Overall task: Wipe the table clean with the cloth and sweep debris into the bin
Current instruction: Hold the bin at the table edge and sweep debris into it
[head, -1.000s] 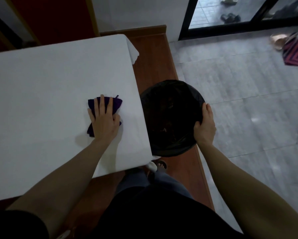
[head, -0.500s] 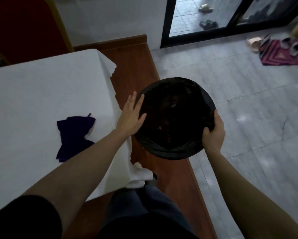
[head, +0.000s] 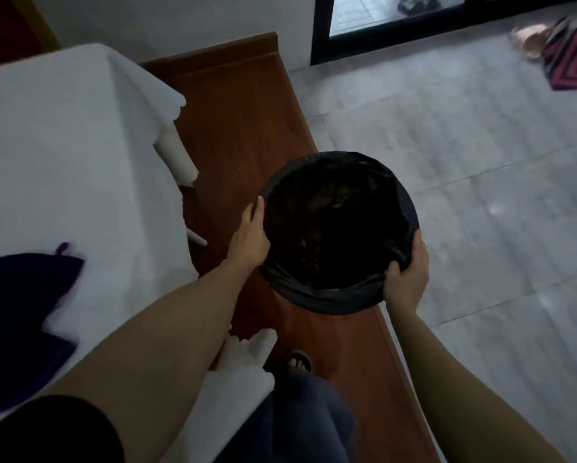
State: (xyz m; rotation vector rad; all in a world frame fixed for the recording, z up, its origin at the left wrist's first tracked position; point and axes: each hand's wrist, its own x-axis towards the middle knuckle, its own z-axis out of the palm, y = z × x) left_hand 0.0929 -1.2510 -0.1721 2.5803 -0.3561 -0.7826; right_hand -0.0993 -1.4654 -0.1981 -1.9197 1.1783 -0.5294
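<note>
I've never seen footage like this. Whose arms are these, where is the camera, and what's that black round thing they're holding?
There is no machine here: a person wears a wide-angle camera on the head, so you look down along their own two bare arms. The left hand and the right hand grip opposite sides of the bin, a round container lined with a black bag, seen from above over a reddish wooden floor strip. Something dark lies inside, too dim to identify. To the left is the table, covered in white. On it lies the dark purple cloth, with no hand on it. One sandalled foot shows below the bin.
</note>
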